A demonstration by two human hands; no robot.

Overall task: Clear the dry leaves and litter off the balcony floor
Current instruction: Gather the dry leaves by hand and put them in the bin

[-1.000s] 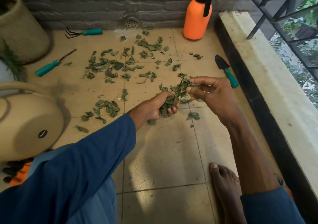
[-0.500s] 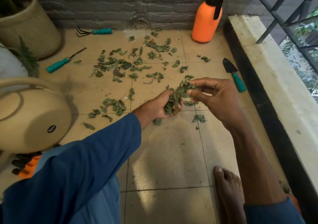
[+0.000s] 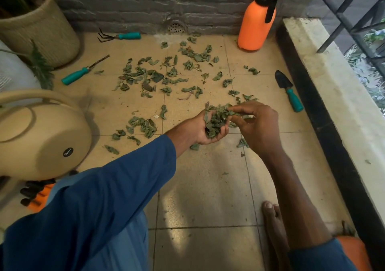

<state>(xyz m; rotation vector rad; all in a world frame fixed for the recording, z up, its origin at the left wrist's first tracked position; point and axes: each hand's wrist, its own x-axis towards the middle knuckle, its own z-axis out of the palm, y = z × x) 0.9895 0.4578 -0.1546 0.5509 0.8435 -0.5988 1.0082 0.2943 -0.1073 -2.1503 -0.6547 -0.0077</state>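
Leaves, dry and curled, sit in a clump (image 3: 214, 122) in the cupped left hand (image 3: 198, 132), which is raised above the tiled balcony floor (image 3: 208, 187) with its palm turned up and its fingers curled round the clump. The right hand (image 3: 260, 129) meets it from the right. Its thumb and forefinger (image 3: 236, 110) pinch a few leaves at the top of the clump, and its other fingers are bent loosely underneath.

Many more leaves (image 3: 145, 79) lie scattered over the tiles beyond the hands, thickest toward the grey brick wall (image 3: 145, 2), with a smaller patch (image 3: 143, 125) just left of the left wrist. A few single leaves lie under and beside the hands.

Around the litter lie teal-handled tools:
- a hand rake (image 3: 118, 36) near the wall
- a narrow weeder (image 3: 83, 72) to the left
- a black trowel (image 3: 288, 90) beside the raised ledge (image 3: 337, 95) on the right

An orange sprayer (image 3: 255, 25) stands upright in the far corner, near a drain grate (image 3: 176, 27). A beige watering can (image 3: 39, 137) and a woven planter (image 3: 39, 25) fill the left side. A bare foot (image 3: 273, 225) rests on the tiles below the right forearm.
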